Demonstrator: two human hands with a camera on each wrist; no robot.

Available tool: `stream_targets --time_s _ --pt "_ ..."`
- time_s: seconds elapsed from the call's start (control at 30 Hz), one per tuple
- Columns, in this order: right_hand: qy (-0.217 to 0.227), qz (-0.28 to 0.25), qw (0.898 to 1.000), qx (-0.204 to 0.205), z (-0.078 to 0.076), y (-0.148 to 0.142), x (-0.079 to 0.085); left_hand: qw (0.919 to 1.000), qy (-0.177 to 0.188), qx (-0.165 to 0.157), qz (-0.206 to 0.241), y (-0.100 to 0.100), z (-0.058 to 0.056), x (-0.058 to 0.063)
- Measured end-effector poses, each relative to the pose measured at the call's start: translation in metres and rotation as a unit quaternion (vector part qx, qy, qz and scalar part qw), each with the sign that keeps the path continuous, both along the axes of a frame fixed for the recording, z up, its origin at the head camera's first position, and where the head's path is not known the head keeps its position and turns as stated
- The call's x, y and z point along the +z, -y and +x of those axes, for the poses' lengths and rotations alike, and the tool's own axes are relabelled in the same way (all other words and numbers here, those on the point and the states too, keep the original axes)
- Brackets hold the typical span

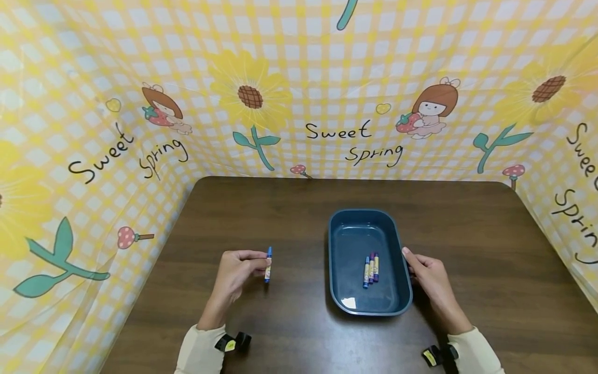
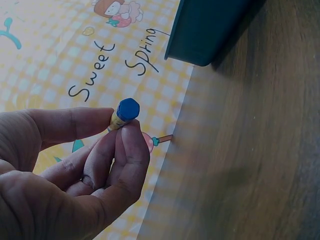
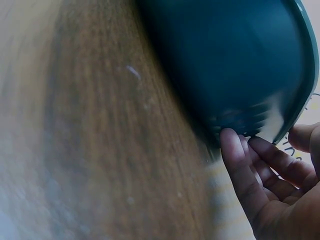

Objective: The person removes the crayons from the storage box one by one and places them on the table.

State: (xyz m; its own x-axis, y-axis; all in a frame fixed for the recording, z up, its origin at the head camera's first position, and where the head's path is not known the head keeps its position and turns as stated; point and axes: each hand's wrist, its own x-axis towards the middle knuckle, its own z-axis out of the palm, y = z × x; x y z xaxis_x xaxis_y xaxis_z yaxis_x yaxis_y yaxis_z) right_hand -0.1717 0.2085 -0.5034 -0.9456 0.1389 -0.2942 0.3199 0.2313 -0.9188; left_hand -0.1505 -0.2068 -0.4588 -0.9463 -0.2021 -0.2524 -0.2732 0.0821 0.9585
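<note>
In the head view my left hand (image 1: 239, 271) pinches a blue crayon (image 1: 268, 272) upright between thumb and fingertips, left of the tray. The left wrist view shows the crayon's blue hexagonal end (image 2: 128, 108) poking out past the fingers. My right hand (image 1: 430, 272) grips the right side of a dark blue tray (image 1: 343, 301), thumb at the rim. From the right wrist, its fingers (image 3: 240, 160) are seen against the tray's outer wall (image 3: 225, 65). Inside the tray, three crayons (image 1: 371, 270) with blue and purple ends lie side by side.
Everything sits over a dark brown wooden table (image 1: 261, 213). A yellow checked cloth (image 1: 299, 104) with printed flowers and lettering rises behind the table and along both sides. Each wrist carries a black strap, such as the left strap (image 1: 233, 343).
</note>
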Motion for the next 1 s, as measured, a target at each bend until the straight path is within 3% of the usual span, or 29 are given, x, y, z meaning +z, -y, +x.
stream_targets --time_s 0.5,1.0 --pt "0.000 -0.009 1.000 -0.005 0.000 0.000 0.000 0.9999 0.006 0.015 0.005 0.011 0.000 -0.004" --pt "-0.004 -0.016 1.000 -0.002 -0.001 -0.001 -0.001 0.9996 0.012 0.018 -0.018 0.026 0.002 -0.005"
